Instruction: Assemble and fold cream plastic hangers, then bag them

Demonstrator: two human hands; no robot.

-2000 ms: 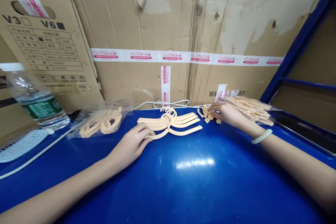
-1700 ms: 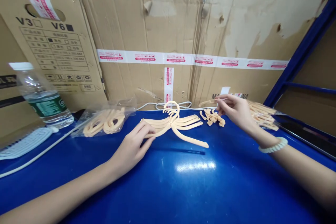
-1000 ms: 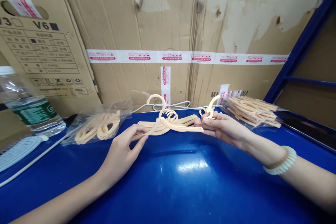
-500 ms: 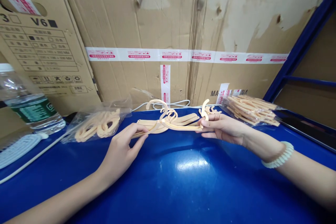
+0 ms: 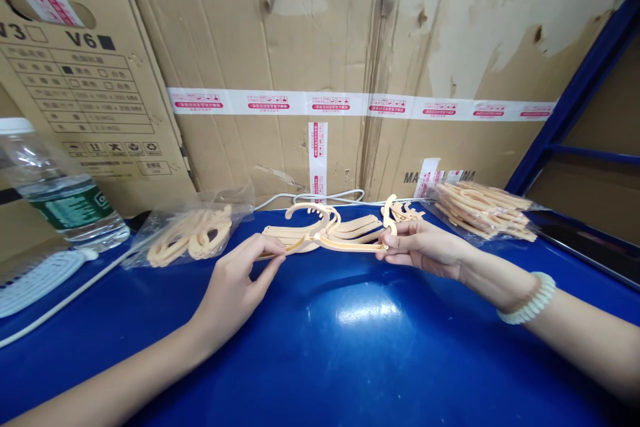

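Note:
A cream plastic folding hanger (image 5: pixel 350 246) is held up between my two hands, its curved hook rising at the middle. My left hand (image 5: pixel 243 273) pinches the left arm of the hanger between thumb and fingers. At the other end, my right hand (image 5: pixel 420 247) is closed on a small cream hook piece (image 5: pixel 389 213) against the tip of the right arm; whether the two are joined is hidden by the fingers. Behind lie several more cream hangers (image 5: pixel 357 227), partly covered by the held one. A little pile of hook pieces (image 5: pixel 406 211) rests near my right hand.
On the blue table (image 5: pixel 320 347), a clear bag of cream parts (image 5: pixel 200 240) lies left and another bag (image 5: pixel 483 210) right. A water bottle (image 5: pixel 65 193), a pale brush (image 5: pixel 43 280), and a white cable (image 5: pixel 65 307) are left. A dark phone-like device (image 5: pixel 590 250) lies right; cardboard (image 5: pixel 280 33) stands behind.
The hanger's hook has tipped lower toward the back. My right hand has brought the hook piece slightly lower against the arm's end. The view has shifted a little.

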